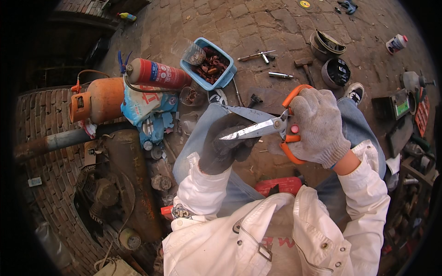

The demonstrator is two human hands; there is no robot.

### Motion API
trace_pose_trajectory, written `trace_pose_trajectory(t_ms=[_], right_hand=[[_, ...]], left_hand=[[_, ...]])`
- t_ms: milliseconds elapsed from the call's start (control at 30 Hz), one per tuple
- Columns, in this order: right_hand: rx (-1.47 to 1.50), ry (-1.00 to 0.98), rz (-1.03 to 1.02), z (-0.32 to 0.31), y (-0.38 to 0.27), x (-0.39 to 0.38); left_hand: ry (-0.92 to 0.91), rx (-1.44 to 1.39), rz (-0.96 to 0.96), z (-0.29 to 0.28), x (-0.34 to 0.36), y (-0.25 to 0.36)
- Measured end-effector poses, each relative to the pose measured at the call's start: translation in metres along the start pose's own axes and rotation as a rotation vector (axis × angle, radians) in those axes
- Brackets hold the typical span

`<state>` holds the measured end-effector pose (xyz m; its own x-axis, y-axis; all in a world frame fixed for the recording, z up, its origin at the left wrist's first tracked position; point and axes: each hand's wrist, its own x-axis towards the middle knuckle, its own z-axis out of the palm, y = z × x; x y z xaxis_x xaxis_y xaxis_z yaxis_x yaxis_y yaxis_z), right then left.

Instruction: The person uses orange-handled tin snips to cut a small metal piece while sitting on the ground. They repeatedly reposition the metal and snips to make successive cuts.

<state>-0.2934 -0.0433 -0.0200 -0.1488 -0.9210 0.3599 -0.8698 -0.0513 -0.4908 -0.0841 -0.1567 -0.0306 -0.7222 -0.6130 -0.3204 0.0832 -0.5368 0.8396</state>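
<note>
My right hand (314, 126), in a grey knit glove, grips the orange-handled shears (276, 124), whose silver blades are spread apart, pointing left. My left hand (223, 145), in a dark glove, is curled at the blades; whether it grips a blade or something beneath them is hidden. A small red round object (294, 128) shows between the handles. Below my hands, a red cylinder (277, 186) lies between my jeans-covered legs.
Beyond my feet are a blue tub of scrap (226, 79), a hammer (304, 64), metal tools (280, 75) and buckets (336, 73). At left lie a fire extinguisher (156, 73), an orange gas cylinder (103, 101) and a rusty tank (145, 207). A dark box (390, 108) is at right.
</note>
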Motion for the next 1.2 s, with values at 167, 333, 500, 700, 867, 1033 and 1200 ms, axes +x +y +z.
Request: trace_pose_trajectory(t_ms=[167,333,500,700,867,1033,1200], right_hand=[[-0.004,-0.043,0.015,0.001,0.000,-0.001],[0.014,-0.113,0.016,0.003,0.002,-0.004],[0.056,-0.078,0.010,0.004,0.000,-0.003],[0.022,0.005,-0.007,0.003,-0.002,0.000],[0.018,-0.011,0.006,0.004,-0.002,0.000],[0.030,-0.022,0.009,0.004,-0.001,0.000],[0.020,-0.034,0.000,0.004,-0.001,0.000]], left_hand=[[-0.044,-0.053,-0.002,-0.004,0.000,-0.001],[-0.056,-0.114,-0.044,-0.007,0.000,-0.005],[-0.028,0.037,0.054,-0.009,-0.001,-0.013],[-0.012,-0.006,-0.017,-0.011,-0.003,-0.010],[0.011,-0.141,-0.007,-0.006,-0.004,-0.003],[-0.013,-0.238,0.056,-0.004,-0.002,-0.008],[-0.070,-0.267,0.064,-0.009,-0.001,-0.011]])
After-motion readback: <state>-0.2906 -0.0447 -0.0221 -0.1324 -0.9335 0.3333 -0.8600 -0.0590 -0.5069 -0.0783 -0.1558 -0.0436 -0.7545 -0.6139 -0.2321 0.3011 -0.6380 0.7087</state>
